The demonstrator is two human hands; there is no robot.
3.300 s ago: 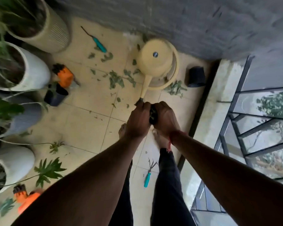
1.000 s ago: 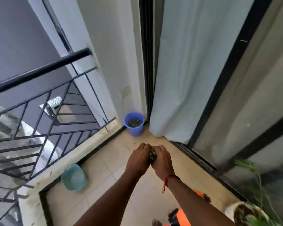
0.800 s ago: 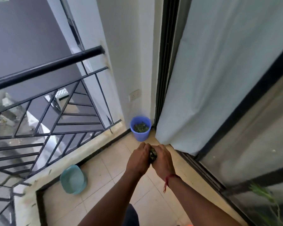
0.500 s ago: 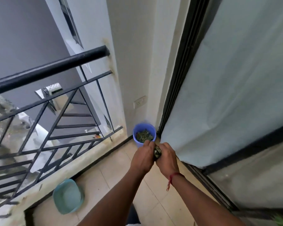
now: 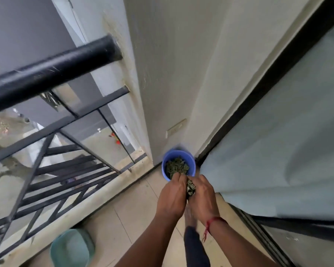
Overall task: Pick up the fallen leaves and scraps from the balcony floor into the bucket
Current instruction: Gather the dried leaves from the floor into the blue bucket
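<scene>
**fig. 1. a cupped, two-handed hold ahead of release**

the left hand and right hand press together, fingers curled around a clump of crumpled green-brown leaves and scraps. in view the clump overlaps the near rim of a small round blue plastic bucket. the bucket stands on the beige tiled floor, in the corner beside a pale curtain, and already holds a layer of similar leaves. the clump is judged very light, loose, dry and brittle. pieces would slip through any gap, so it is best cupped from both sides and released low over the opening. the bucket wall looks smooth and rigid. a teal plastic basin sits near the black metal railing.
</scene>
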